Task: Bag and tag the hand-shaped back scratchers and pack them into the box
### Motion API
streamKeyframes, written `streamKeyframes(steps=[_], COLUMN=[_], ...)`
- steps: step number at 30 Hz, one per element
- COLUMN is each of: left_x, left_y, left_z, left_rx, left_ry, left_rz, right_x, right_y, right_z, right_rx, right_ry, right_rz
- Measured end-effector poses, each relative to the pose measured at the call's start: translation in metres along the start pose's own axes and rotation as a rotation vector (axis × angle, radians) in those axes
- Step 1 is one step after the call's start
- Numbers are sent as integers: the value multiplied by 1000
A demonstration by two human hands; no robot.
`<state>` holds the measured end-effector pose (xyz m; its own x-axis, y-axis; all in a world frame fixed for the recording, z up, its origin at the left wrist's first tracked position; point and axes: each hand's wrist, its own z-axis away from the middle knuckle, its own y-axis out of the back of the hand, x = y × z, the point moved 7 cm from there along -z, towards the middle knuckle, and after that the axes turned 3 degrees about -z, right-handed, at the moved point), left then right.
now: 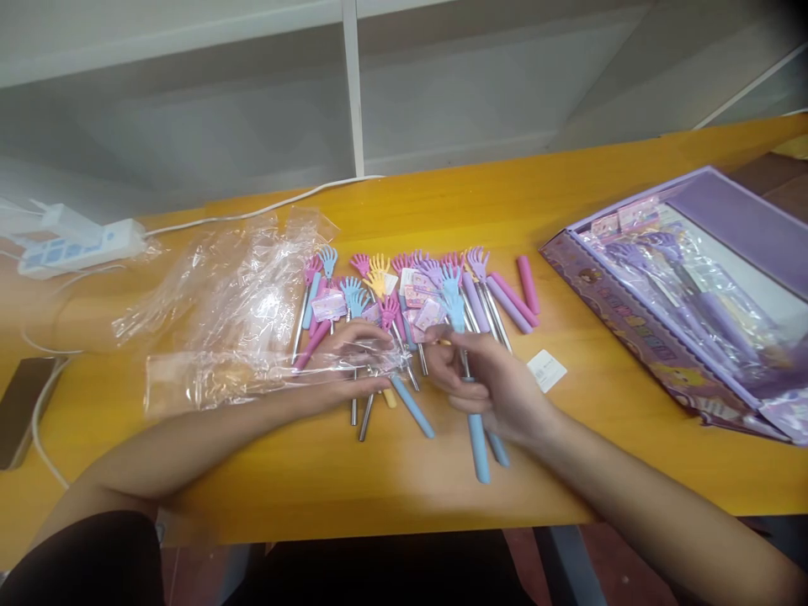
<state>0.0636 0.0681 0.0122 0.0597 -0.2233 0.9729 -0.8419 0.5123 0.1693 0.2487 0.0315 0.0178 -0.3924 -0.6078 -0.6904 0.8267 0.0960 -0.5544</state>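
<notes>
My right hand (489, 383) is closed around a blue back scratcher (478, 446), whose hand-shaped head points away from me and whose grip points toward me. A clear plastic bag (353, 358) is pinched in my left hand (347, 374), its open end toward the right hand. Under and behind both hands lies a pile of back scratchers (379, 273) in pink, blue, yellow and purple, with metal rods and small printed tags (329, 305). A loose blue grip (413, 406) lies between my hands.
Several empty clear bags (246, 286) lie left of the pile. A purple display box (656, 337) with bagged back scratchers stands at the right. Loose pink grip tubes (528, 284) and a white card (546, 370) lie near it. A white power strip (82, 248) with cables sits at the left.
</notes>
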Motion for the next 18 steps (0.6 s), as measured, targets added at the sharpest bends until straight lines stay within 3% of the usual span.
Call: streamKeyframes(steps=[5, 9, 16, 18], left_x=[-8, -17, -31, -32], left_y=[5, 6, 6, 6], left_z=[-1, 0, 2, 1], left_rx=[29, 50, 105, 114], left_ry=[139, 164, 163, 171], left_rz=[164, 278, 452, 479], right_x=[-44, -64, -59, -61], right_y=[18, 26, 39, 42], right_z=[6, 8, 4, 6], right_rx=[131, 225, 206, 230], right_ry=[304, 506, 491, 549], right_rz=[37, 238, 530, 617])
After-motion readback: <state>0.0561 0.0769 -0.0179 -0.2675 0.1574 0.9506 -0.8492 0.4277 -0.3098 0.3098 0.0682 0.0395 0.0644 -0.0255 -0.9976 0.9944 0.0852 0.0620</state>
